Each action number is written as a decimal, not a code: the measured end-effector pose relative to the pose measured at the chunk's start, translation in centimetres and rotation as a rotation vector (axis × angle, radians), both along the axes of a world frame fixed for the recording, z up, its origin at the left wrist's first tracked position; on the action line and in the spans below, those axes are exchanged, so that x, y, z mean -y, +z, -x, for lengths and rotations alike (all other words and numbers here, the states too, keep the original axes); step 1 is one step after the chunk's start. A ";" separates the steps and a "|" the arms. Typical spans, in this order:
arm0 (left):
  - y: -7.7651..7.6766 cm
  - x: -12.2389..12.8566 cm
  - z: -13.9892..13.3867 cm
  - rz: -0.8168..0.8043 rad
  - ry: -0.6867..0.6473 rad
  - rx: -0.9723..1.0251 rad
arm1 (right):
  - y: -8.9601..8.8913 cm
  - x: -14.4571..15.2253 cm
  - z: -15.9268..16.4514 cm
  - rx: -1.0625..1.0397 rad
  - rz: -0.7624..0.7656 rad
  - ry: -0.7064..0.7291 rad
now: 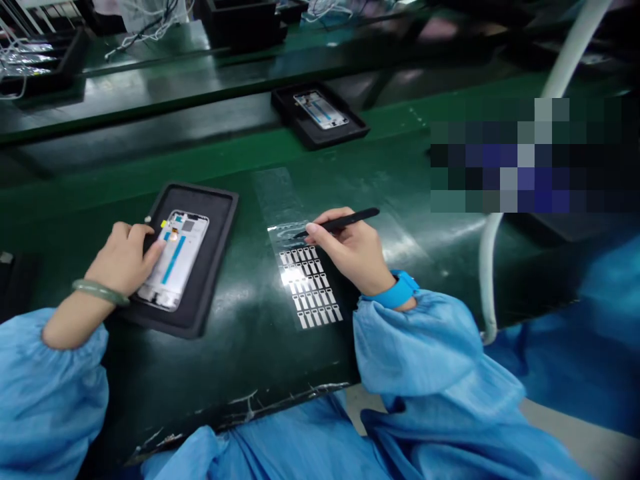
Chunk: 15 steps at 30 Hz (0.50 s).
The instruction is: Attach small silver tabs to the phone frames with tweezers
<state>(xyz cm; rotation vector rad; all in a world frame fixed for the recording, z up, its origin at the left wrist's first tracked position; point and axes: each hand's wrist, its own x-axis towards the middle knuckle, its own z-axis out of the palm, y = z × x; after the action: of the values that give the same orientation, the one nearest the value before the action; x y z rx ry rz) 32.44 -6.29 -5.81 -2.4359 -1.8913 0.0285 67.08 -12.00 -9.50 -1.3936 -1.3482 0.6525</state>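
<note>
My left hand [123, 257] lies over the left edge of a black foam tray [213, 293], fingers apart, its thumb at the edge of a silver phone frame [193, 267]. The frame lies in the tray, with blue strips and a small yellow tab on it. My right hand [353, 250] pinches slim black tweezers [345, 221] like a pen. Their tip points down at the upper part of a clear sheet [285, 233]. Rows of small white stickers [313, 287] cover the sheet's lower part. Whether the tip touches a sticker, I cannot tell.
A second black tray [320, 140] with another phone frame [320, 110] sits farther back on the green bench [240, 360]. A pale curved tube [487, 280] rises at the right. Black trays and white cables [160, 27] lie on the far side. A blue-sleeved person [600, 320] is at the right.
</note>
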 end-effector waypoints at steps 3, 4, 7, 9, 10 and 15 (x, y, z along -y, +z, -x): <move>0.0 4.5 -1.9 0.113 -0.007 -0.020 | 0.0 0.0 0.2 -0.106 -0.002 -0.010; 0.2 6.4 -2.5 0.175 -0.006 -0.044 | 0.0 0.0 0.5 -0.161 -0.009 -0.008; 1.4 11.5 -3.4 0.362 -0.022 -0.115 | 0.5 0.2 2.0 -0.351 -0.015 0.026; 2.4 13.2 -3.1 0.409 -0.077 -0.163 | 1.2 0.5 3.5 -0.445 -0.006 0.074; 2.8 13.3 -2.8 0.385 -0.118 -0.153 | 1.6 0.6 4.4 -0.470 0.002 0.110; 2.3 8.6 -1.1 0.033 -0.453 0.249 | 3.5 0.2 8.6 -0.412 0.046 0.377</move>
<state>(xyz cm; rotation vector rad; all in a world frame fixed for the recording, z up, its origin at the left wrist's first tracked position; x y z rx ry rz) 33.52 -14.89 -3.49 -2.9449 -1.3674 -0.2770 58.49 -12.16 -5.96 -0.9723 -1.2698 1.1582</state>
